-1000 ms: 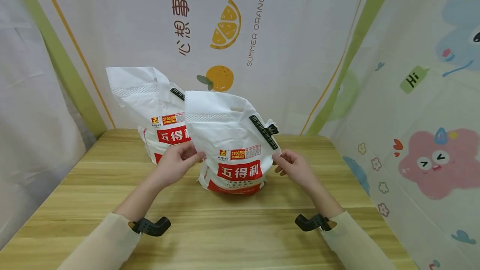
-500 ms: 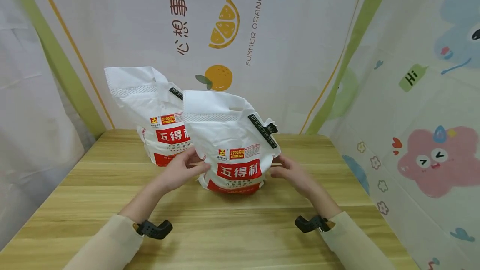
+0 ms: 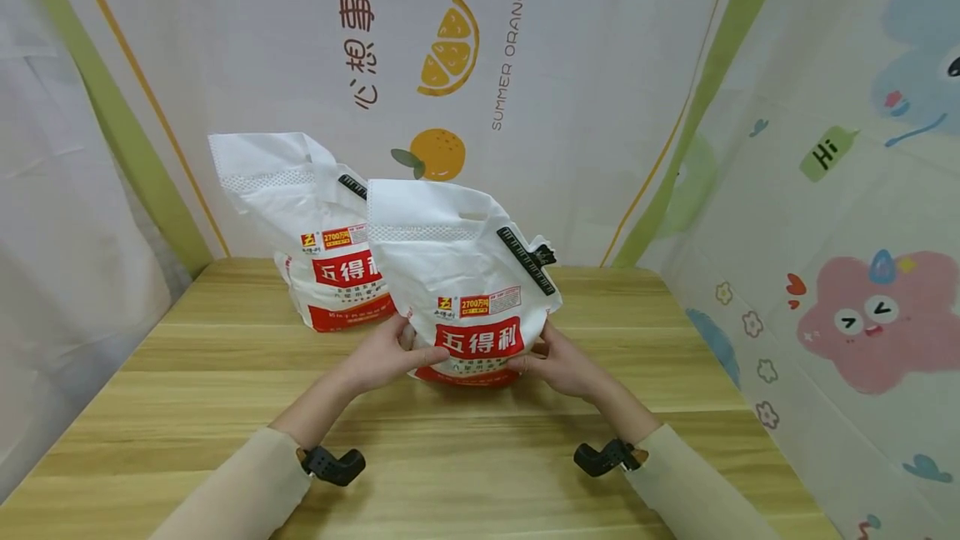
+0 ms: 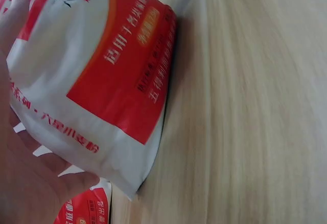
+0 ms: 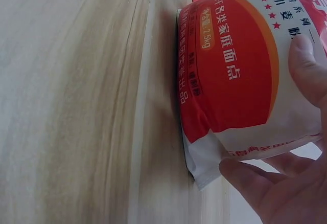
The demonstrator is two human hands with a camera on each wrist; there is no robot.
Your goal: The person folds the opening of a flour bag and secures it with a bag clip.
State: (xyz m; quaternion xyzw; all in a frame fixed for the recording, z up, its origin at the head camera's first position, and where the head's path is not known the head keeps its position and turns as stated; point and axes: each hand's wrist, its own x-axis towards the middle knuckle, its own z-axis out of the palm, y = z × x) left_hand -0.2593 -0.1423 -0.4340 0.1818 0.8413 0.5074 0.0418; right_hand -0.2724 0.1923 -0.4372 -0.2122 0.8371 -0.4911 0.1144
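A white and red flour bag (image 3: 427, 265) stands upright on the wooden table, its folded top leaning left. A black clip (image 3: 527, 260) pinches its upper right corner. My left hand (image 3: 384, 358) grips the lower left side, thumb on the front and fingers round behind. On the opposite side my right hand (image 3: 564, 367) holds the bag the same way, with its thumb (image 5: 305, 63) over the printed front in the right wrist view. In the left wrist view, the left fingers (image 4: 56, 173) lie along the bag's side. The back of the bag is hidden.
A second flour bag (image 3: 273, 177) with its own black clip (image 3: 352, 185) stands behind and left, partly covered by the front one. The wooden tabletop (image 3: 480, 457) reaches back to a white curtain (image 3: 600, 90) with orange prints. A patterned curtain (image 3: 757, 215) hangs along the right.
Both hands have slid down the front bag's sides and come inward, from loosely touching its edges to gripping it near the bottom. The bags have hardly moved.
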